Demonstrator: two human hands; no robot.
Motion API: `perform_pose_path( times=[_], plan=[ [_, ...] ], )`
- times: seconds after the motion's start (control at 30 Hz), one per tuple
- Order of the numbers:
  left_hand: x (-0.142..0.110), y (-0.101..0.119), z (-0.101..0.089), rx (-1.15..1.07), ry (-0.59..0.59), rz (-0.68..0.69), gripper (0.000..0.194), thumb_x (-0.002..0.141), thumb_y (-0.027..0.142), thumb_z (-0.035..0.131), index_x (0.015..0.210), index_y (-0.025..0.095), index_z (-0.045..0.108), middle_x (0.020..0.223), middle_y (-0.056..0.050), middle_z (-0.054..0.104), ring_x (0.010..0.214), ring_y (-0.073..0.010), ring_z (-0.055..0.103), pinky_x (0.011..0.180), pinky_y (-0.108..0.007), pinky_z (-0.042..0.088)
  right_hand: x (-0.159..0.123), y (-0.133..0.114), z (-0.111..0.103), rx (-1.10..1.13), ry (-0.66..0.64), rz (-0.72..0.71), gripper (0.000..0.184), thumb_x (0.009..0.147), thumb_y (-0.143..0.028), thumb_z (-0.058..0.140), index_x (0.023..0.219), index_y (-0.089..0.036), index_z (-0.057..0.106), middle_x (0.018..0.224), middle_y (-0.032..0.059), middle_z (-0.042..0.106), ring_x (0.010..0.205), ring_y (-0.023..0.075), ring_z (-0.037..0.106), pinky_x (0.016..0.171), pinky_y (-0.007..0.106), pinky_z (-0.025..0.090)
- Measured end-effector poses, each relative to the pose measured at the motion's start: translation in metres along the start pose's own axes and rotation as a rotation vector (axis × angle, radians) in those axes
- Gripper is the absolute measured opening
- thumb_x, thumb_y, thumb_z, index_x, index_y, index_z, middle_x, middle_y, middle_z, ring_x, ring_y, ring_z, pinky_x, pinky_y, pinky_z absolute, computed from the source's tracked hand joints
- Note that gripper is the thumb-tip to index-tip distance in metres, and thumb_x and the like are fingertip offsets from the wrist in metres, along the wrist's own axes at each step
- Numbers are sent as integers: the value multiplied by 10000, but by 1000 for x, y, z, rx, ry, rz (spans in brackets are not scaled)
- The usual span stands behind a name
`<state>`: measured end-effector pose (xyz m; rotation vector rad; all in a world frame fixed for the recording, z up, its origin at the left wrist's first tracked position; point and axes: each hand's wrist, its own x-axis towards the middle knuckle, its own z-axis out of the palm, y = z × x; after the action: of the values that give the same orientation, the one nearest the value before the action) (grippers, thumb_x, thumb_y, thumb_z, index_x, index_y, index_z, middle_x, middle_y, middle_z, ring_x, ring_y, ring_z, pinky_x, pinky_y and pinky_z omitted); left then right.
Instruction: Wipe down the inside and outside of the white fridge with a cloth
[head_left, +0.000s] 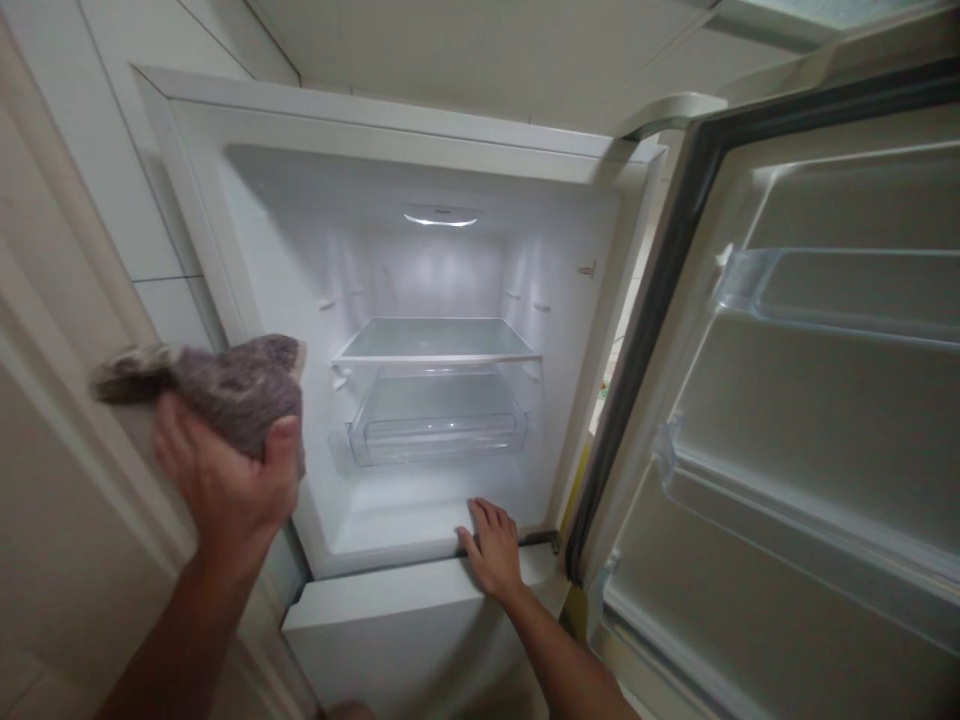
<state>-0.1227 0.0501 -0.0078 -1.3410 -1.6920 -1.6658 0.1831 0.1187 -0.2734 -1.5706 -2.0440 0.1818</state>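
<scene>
A crumpled grey-brown cloth [251, 390] is gripped in my left hand [229, 480], in front of the left edge of the fridge [202, 230]; motion blurs its far end. My right hand [493, 545] rests with fingers spread at the front lip of the fridge's floor and holds nothing. Inside the lit compartment are a glass shelf [439, 340] and, below it, a clear plastic drawer [442, 438]. The fridge door [810, 400] stands open on the right, with a dark gasket along its edge.
Clear door bins [847, 295] run across the inside of the door. A lamp [442, 215] glows at the compartment's ceiling. Under the compartment, a white lower front [405, 640] juts out. A pale door frame [82, 300] and tiled wall [161, 240] border the left side.
</scene>
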Motion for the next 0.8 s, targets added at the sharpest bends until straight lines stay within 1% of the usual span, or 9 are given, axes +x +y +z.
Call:
perform_pose_path(
  times=[0.1, 0.17, 0.23, 0.3, 0.37, 0.43, 0.57, 0.63, 0.8],
  plan=[
    [52, 8, 25, 39, -68, -4, 851, 1063, 604, 318, 1640, -13, 222, 1732, -297, 290, 1640, -465, 240, 1295, -720, 216, -2, 3, 3, -9, 21, -32, 528, 1094, -431, 523, 1577, -227, 582, 1587, 121, 584, 1439, 307, 542, 1224, 487, 416],
    [77, 16, 33, 64, -17, -48, 902, 1054, 646, 426, 1629, -16, 219, 1693, -312, 341, 1592, -477, 334, 1230, -713, 318, -3, 3, 5, -16, 51, -38, 505, 1101, -417, 503, 1567, -245, 596, 1574, 111, 601, 1422, 300, 561, 1216, 487, 427],
    [98, 27, 32, 87, 26, 1, 952, 1037, 691, 497, 1624, 3, 202, 1676, -319, 347, 1566, -480, 364, 1106, -703, 366, -2, 2, 7, -21, 74, -32, 483, 1101, -406, 499, 1547, -264, 618, 1558, 104, 615, 1403, 301, 579, 1205, 490, 437],
    [116, 39, 26, 90, 5, 77, 920, 1072, 722, 406, 1592, 3, 162, 1694, -327, 277, 1595, -473, 295, 952, -657, 319, -2, 0, 7, -24, 72, -26, 477, 1095, -399, 509, 1539, -268, 626, 1555, 100, 618, 1397, 307, 581, 1199, 493, 440],
    [129, 48, 21, 84, -1, 120, 916, 1051, 792, 356, 1529, 19, 244, 1723, -303, 220, 1611, -481, 241, 871, -605, 271, -2, -1, 6, -25, 60, -22, 482, 1097, -395, 508, 1545, -256, 619, 1564, 98, 611, 1405, 311, 570, 1204, 495, 433],
    [129, 47, 21, 110, 11, 133, 995, 968, 867, 457, 1508, 45, 312, 1745, -279, 197, 1610, -512, 227, 862, -594, 288, -2, -2, 6, -30, 49, -20, 491, 1102, -393, 501, 1554, -234, 607, 1575, 100, 601, 1411, 314, 559, 1210, 497, 425],
    [73, 7, 40, 207, -8, 117, 1053, 987, 690, 595, 1668, 56, 102, 1731, -306, 224, 1604, -522, 258, 1003, -662, 381, -2, -2, 9, -55, 57, -23, 485, 1100, -380, 519, 1552, -229, 609, 1572, 111, 603, 1404, 317, 563, 1205, 501, 430],
    [18, -30, 55, 250, 26, 15, 1050, 919, 631, 677, 1650, 34, 217, 1666, -324, 345, 1554, -528, 362, 1148, -668, 412, -2, -2, 9, -65, 67, -26, 481, 1100, -380, 521, 1551, -240, 610, 1566, 115, 606, 1401, 315, 567, 1201, 505, 435],
    [-142, -118, 83, 276, -203, -270, 1048, 879, 625, 637, 1548, -92, 268, 1502, -449, 431, 1479, -589, 419, 1148, -715, 446, -2, -4, 8, -83, 37, -24, 496, 1104, -371, 510, 1569, -215, 587, 1580, 125, 591, 1408, 323, 552, 1206, 523, 428]
  ],
)
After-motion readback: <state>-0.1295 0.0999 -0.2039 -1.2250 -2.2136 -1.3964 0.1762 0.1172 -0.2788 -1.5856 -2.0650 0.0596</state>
